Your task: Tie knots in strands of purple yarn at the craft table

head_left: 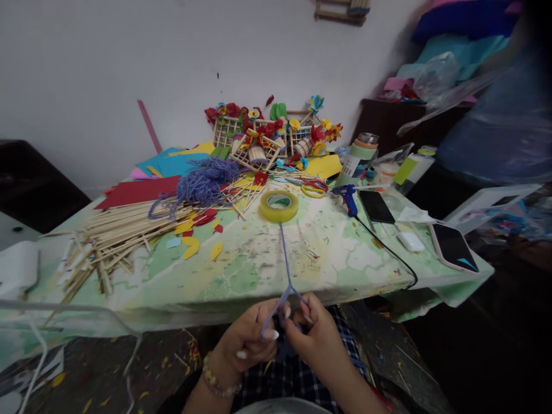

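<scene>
A purple yarn braid runs from a roll of yellow tape on the table toward me and splits into strands near the front edge. My left hand, with a beaded bracelet on its wrist, is closed on strands on the left side of the split. Closed too, my right hand pinches a strand on the right side. Both hands are held close together just off the table's front edge, above my lap. How the yarn is fixed at the tape roll cannot be made out.
Left on the table lie thin wooden sticks, a heap of purple yarn and red paper. Stick crafts with paper flowers stand at the back. On the right are a blue glue gun, scissors, phones and a bottle.
</scene>
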The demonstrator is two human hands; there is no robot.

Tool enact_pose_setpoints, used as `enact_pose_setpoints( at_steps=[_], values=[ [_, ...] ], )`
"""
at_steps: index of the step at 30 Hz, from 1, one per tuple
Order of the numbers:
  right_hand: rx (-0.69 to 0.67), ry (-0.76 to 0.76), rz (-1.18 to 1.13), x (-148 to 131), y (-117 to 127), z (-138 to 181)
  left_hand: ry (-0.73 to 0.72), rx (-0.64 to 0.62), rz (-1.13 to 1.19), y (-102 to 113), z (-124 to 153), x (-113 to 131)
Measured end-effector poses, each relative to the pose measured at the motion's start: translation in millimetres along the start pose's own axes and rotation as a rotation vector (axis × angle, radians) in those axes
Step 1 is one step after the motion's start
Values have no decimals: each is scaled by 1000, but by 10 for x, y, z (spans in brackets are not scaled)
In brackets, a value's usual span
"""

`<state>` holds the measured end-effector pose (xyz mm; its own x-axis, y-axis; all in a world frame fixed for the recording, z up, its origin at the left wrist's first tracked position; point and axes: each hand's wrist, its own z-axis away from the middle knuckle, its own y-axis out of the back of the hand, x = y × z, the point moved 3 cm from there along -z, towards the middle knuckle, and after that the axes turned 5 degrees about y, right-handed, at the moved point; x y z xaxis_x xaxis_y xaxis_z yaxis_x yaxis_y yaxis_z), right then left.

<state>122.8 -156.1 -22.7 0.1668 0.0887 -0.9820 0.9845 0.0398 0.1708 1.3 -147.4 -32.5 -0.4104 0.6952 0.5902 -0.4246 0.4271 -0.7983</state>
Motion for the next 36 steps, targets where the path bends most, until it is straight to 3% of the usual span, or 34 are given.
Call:
enact_pose_setpoints(
  at_steps=[2, 5, 10, 13, 16, 19, 22, 30, 36],
  values=[
    [-1, 7, 50, -7, 22, -6, 2, 65, -38, -47, -44, 39],
    [-19, 27, 149, -77, 110, 8, 11, 329, -261, -97, -63, 114],
    [14, 166, 362, -331, 275, 63, -164, 914, -908, -198, 78, 328],
    [107, 247, 263, -441, 295, 68, -137, 1079, -1247, -281, 138, 353],
    [91, 160, -215, -426, 229, 47, -72, 1078, -1382, -325, 135, 273],
    [44, -97, -813, -331, 136, 44, -59, 1023, -1423, -334, 119, 165],
    [-28, -324, -1133, -227, 90, 77, -52, 986, -1428, -313, 134, 86],
    [-221, -688, -1429, 56, 19, 242, 13, 899, -1357, -244, 195, -17],
    [-452, -680, -1315, -11, -67, 292, 110, 865, -1383, -217, 201, -77]
  ],
)
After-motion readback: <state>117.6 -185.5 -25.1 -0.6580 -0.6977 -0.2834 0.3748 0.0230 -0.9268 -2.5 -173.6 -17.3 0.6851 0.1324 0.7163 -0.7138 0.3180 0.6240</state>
